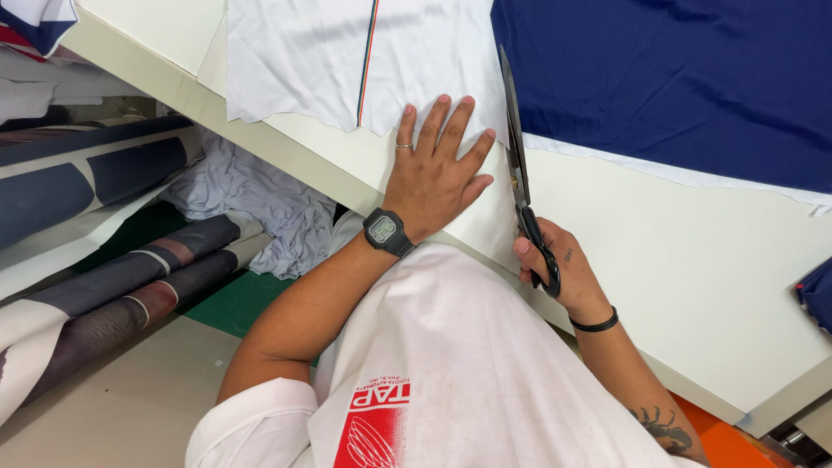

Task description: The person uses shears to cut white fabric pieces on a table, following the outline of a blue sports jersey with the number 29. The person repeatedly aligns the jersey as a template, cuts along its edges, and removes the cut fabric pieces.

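Rolls, left edge: several fabric rolls (104, 295) in dark blue, grey and off-white lie on the floor at the left of the frame, below the table level.
Crumpled cloth: a pale grey heap (251, 204) sits left of centre, between the rolls and the table edge.
Table: a cream cutting table (693, 260) runs diagonally from upper left to lower right.
White fabric: a white mesh sheet (303, 61) with a thin multicoloured stripe lies flat at the upper centre of the table, its lower edge ragged.
Left hand: the left hand (433, 169) lies flat at centre frame, fingers spread apart and pressed on the white fabric; it clamps nothing. A ring and a dark wristwatch are visible.
Scissors: long dark shears (518, 165) stand just right of the left hand, blades together and pointing to the top of the frame along the white fabric's right edge.
Right hand: the right hand (555, 269), right of centre, is closed through the scissors' handles, gripping them firmly.
Blue fabric: a navy sheet (676, 87) covers the upper right of the table.
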`<state>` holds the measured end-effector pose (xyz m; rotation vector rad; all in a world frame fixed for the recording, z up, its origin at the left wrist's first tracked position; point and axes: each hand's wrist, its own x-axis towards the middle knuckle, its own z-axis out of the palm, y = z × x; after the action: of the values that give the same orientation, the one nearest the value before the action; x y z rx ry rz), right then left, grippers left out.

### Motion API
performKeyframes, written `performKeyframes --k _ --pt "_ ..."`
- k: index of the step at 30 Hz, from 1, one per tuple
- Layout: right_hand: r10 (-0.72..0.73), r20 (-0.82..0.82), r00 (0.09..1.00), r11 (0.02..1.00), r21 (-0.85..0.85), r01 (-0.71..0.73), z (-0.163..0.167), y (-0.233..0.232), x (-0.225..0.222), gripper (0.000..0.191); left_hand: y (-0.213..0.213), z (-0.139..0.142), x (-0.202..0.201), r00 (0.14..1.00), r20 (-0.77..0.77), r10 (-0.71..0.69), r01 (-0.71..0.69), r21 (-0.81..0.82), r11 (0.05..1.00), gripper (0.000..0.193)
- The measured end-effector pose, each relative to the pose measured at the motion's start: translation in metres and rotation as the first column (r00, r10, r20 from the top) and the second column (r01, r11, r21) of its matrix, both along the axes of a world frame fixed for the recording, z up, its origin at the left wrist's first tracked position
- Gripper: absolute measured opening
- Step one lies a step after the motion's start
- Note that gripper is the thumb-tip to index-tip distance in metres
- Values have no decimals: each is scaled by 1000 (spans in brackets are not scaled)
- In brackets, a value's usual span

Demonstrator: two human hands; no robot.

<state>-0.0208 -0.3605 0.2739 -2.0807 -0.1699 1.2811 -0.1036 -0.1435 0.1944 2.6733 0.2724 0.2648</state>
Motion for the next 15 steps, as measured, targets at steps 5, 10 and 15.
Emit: performKeyframes --k 5,10,15 --pt "-6 13 1000 998 -63 7 -1 1 1 55 0 -1 0 1000 1 1 -1 1 1000 56" --pt "-8 -12 1000 994 -107 6 -2 1 4 51 -1 0 1 1000 4 1 -1 8 1000 55" --pt "30 -26 999 999 20 -29 1 3 10 62 2 6 1 1000 7 1 -1 -6 1000 56"
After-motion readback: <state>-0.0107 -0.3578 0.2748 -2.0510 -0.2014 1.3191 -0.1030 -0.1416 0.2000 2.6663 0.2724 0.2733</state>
